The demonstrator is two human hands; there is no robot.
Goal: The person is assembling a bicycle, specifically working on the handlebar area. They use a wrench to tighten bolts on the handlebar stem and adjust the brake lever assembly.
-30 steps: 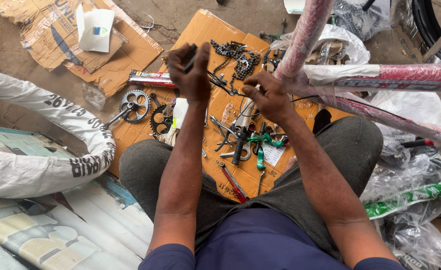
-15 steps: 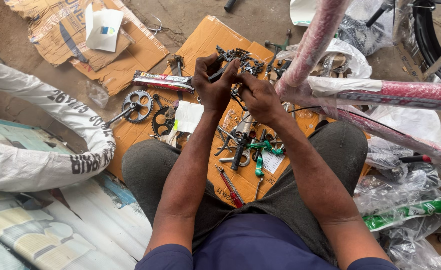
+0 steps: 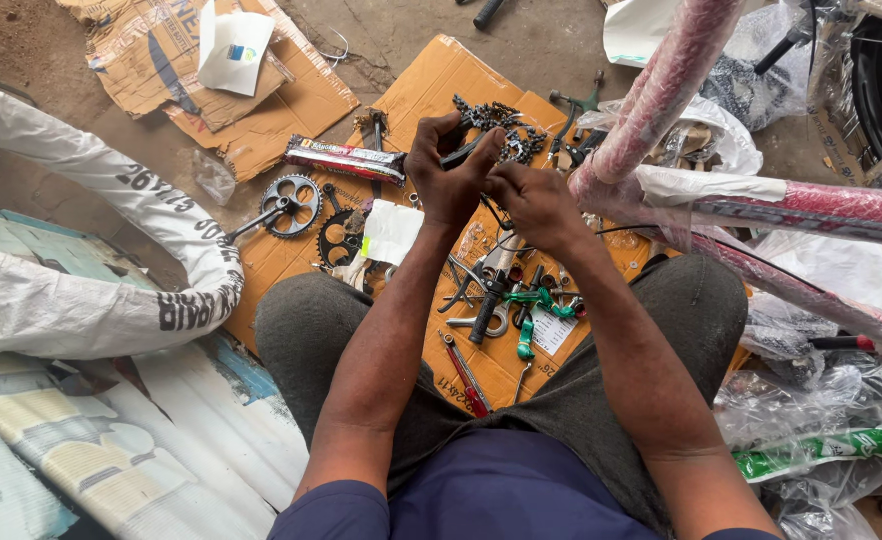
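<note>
My left hand [image 3: 448, 172] and my right hand [image 3: 534, 200] meet above a brown cardboard sheet [image 3: 431, 85] laid on the ground between my knees. Both pinch a small dark part with a thin black cable [image 3: 466, 152] running from it; the part itself is mostly hidden by my fingers. Just beyond my hands lies a black bicycle chain [image 3: 506, 130]. Below my wrists the cardboard carries pliers, spanners and green-handled tools [image 3: 536, 305].
A crankset with chainring [image 3: 289, 205] and a second sprocket [image 3: 338, 238] lie left of my hands, next to a long red packet [image 3: 346, 158]. A wrapped pink bicycle frame [image 3: 661, 95] rises at right. A wrapped tyre [image 3: 111, 250] curves at left. Plastic bags [image 3: 811, 450] pile at lower right.
My hands came together: the left hand dropped back from the far cardboard and now joins the right hand on the small part. The view shifted slightly.
</note>
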